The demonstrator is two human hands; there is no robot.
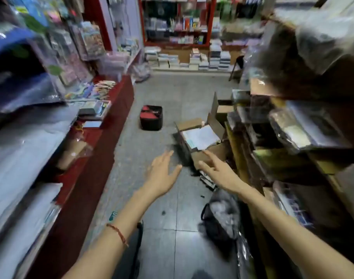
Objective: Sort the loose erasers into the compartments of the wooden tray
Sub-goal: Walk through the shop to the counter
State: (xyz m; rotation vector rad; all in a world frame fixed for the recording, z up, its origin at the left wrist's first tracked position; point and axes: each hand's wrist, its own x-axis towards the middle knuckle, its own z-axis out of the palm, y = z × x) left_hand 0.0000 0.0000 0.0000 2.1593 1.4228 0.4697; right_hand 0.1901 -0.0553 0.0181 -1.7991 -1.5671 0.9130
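Two hands [162, 176] [220, 174], one red-black bag [151, 117], perhaps two cartons [189, 123] [224, 109].

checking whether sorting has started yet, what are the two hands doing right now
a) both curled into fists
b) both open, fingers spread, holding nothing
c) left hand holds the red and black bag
b: the left hand and the right hand both reach forward with straight, spread fingers and nothing in them, and the red and black bag sits apart from them, farther ahead.
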